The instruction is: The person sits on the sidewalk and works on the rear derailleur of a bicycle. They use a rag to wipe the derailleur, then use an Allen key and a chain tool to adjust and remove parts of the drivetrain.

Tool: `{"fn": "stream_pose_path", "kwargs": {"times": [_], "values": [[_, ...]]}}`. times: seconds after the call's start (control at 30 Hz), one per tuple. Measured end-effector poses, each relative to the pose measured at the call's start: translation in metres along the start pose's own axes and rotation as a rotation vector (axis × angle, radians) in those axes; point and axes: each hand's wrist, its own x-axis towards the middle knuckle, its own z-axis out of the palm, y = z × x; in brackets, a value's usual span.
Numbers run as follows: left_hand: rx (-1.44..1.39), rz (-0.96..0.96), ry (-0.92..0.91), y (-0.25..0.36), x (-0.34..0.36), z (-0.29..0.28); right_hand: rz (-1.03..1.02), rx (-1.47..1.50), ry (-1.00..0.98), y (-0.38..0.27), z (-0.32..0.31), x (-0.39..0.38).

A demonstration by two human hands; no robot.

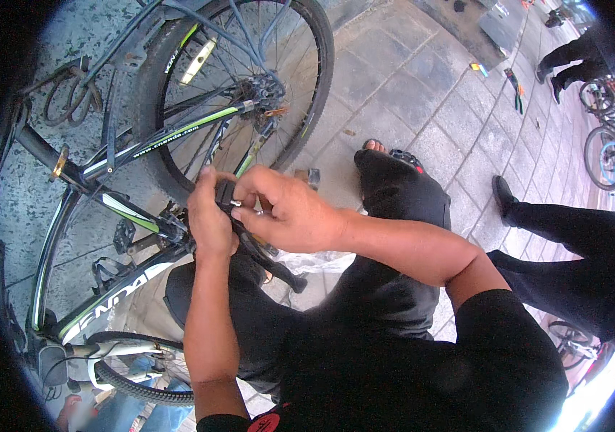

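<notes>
My left hand (210, 216) is closed around a small black part (225, 191) with a blocky shape; its exact kind cannot be made out. My right hand (289, 209) pinches at the part's edge, where a small silvery bit shows between thumb and fingers. Both hands meet in front of the bicycle (131, 211), which has a black, white and green frame. Its rear wheel (316, 79) is just beyond my hands. Below them a curved black piece (271, 268) with a thick end sticks out toward my knees; my left hand partly hides it.
Grey paving surrounds me. Hand pliers (515, 90) lie far right, near a small yellow and blue item (479, 69). Clear plastic sheeting (314, 262) lies between my legs. People's dark-trousered legs (574, 230) stand at right, with parked bicycles (606, 155) behind. A coiled cable (73, 93) hangs upper left.
</notes>
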Motion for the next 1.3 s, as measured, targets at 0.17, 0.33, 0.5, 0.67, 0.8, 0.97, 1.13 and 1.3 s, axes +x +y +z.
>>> {"fn": "stream_pose_path", "kwargs": {"times": [0.17,0.33,0.5,0.67,0.8,0.97,1.13,1.3], "values": [[0.068,0.057,0.004,0.006,-0.003,0.000,0.221,0.219,-0.099,0.006,0.005,0.003],[0.116,0.055,0.034,0.003,-0.001,0.001,0.251,0.368,-0.104,0.012,0.010,0.002],[0.073,0.069,0.052,0.004,-0.003,0.004,-0.119,-0.011,0.046,0.009,0.006,0.001],[0.153,0.095,0.059,0.006,-0.005,0.002,-0.224,-0.292,0.026,-0.001,-0.008,0.002],[0.054,0.025,0.111,0.006,-0.006,0.005,-0.092,-0.146,0.056,-0.003,0.000,0.000],[0.037,0.073,0.083,0.007,-0.005,0.003,0.164,0.177,-0.066,-0.002,0.001,0.001],[0.046,0.094,0.075,0.003,-0.003,0.003,0.322,0.325,-0.096,0.009,0.007,0.001],[-0.071,0.008,0.109,0.003,-0.003,0.005,-0.045,-0.048,0.055,0.008,0.006,-0.002]]}}
